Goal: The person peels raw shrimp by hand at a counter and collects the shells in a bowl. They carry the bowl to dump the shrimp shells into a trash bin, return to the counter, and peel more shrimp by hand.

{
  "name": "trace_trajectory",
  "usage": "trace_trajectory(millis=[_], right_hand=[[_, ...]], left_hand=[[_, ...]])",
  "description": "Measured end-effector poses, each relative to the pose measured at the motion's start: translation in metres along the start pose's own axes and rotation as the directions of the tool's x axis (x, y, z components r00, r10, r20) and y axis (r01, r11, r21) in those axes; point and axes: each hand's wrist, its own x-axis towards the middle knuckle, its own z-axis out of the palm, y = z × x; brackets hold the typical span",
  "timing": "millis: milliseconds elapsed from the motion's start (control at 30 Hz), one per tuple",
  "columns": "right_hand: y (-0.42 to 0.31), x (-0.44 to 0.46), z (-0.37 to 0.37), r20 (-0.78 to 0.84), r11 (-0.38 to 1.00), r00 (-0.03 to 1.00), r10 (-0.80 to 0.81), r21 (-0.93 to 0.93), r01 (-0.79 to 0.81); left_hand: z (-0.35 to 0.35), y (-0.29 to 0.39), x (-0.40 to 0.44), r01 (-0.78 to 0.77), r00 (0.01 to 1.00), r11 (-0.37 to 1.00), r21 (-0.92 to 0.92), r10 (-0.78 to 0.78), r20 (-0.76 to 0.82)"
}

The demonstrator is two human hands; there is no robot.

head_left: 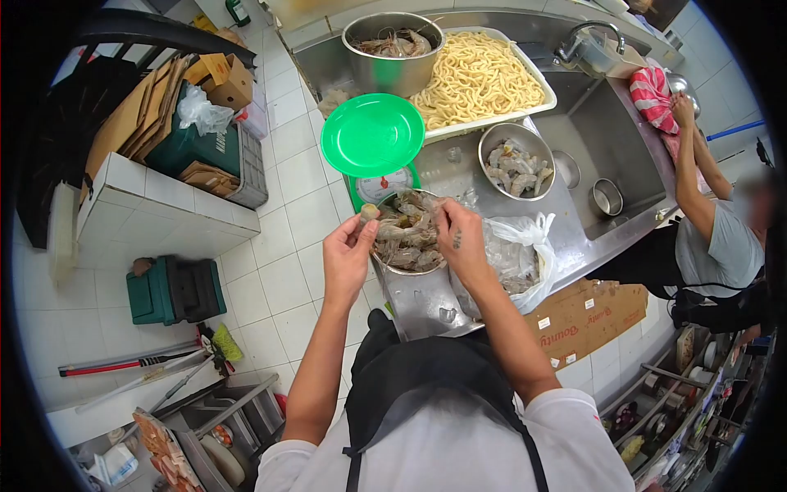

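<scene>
Between the thumb and fingers of my left hand (348,252) is a shrimp (370,213), its pale end sticking up at the left rim of a metal bowl. That bowl holds a heap of greyish-brown shrimp pieces and shells (406,238). Over the bowl's right side, the fingers of my right hand (463,238) are pinched together; what they hold cannot be made out. A second metal bowl (518,160) with peeled shrimp stands beyond my right hand. To the right of my right wrist lies a clear plastic bag (525,261) with a white knotted top and greyish contents.
A green kitchen scale (373,135) stands behind the bowl. Farther back are a pot of whole shrimp (393,57) and a tray of thick noodles (488,78). The sink (602,123) is to the right, where another person (713,230) handles a red-and-white bag (653,97).
</scene>
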Motion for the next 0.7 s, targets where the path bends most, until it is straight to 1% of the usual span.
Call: trace_trajectory(millis=[33,100,133,200,233,300,333,400,433,467,500,533,567,600,633,700], right_hand=[[-0.002,0.001,-0.001,-0.001,1.0,1.0,0.0,0.0,0.0],[-0.008,0.003,-0.004,0.049,0.988,0.993,-0.111,-0.102,0.116],[-0.01,0.004,-0.004,0.048,0.988,0.993,-0.112,-0.104,0.117],[-0.012,0.006,-0.005,0.143,0.978,0.988,-0.049,-0.194,0.077],[-0.011,0.008,-0.005,0.145,0.978,0.988,-0.051,-0.195,0.079],[-0.005,0.011,-0.004,0.277,0.984,0.959,-0.066,-0.143,0.109],[-0.001,0.011,-0.004,0.277,0.983,0.958,-0.068,-0.143,0.111],[-0.001,0.014,-0.004,0.278,0.958,0.935,-0.219,-0.12,0.26],[-0.005,0.016,-0.006,0.279,0.958,0.935,-0.22,-0.119,0.261],[-0.009,0.019,-0.008,0.181,0.926,0.924,-0.337,-0.117,0.36],[-0.017,0.021,-0.011,0.081,0.882,0.891,-0.446,-0.126,0.453],[-0.023,0.02,-0.012,0.081,0.883,0.892,-0.445,-0.127,0.452],[-0.028,0.018,-0.012,0.136,0.943,0.935,-0.327,-0.009,0.332],[-0.032,0.015,-0.012,0.203,0.976,0.956,-0.211,0.101,0.194],[-0.032,0.013,-0.009,0.202,0.976,0.957,-0.209,0.101,0.192],[-0.029,0.009,-0.004,0.438,0.984,0.881,-0.18,0.068,0.167]], left_hand=[[-0.003,0.0,0.001,-0.007,1.0,1.0,0.009,0.007,-0.01],[-0.008,0.0,0.004,-0.014,1.0,1.0,0.017,0.015,-0.013],[-0.009,-0.001,0.005,-0.042,0.999,0.998,0.04,0.043,-0.023],[-0.011,0.001,0.006,-0.071,0.997,0.996,0.062,0.073,-0.034],[-0.012,0.004,0.006,-0.071,0.997,0.995,0.072,0.073,-0.027],[-0.012,0.005,0.005,-0.072,0.997,0.994,0.082,0.074,-0.02],[-0.012,0.004,0.006,-0.072,0.997,0.995,0.075,0.075,-0.033],[-0.012,0.002,0.008,-0.073,0.996,0.995,0.068,0.076,-0.047],[-0.013,0.001,0.008,-0.047,0.997,0.997,0.061,0.051,-0.057],[-0.013,0.001,0.009,-0.021,0.997,0.998,0.053,0.024,-0.067],[-0.012,0.001,0.009,-0.02,0.998,0.998,0.054,0.023,-0.066],[-0.012,0.001,0.009,-0.016,0.998,0.999,0.045,0.019,-0.059],[-0.01,0.001,0.01,-0.013,0.999,0.999,0.037,0.015,-0.051],[-0.008,0.001,0.011,-0.014,0.999,0.999,0.036,0.016,-0.05],[-0.005,0.001,0.011,-0.03,0.999,0.999,0.026,0.031,-0.039],[0.0,0.002,0.011,-0.045,0.999,0.999,0.015,0.046,-0.024]])
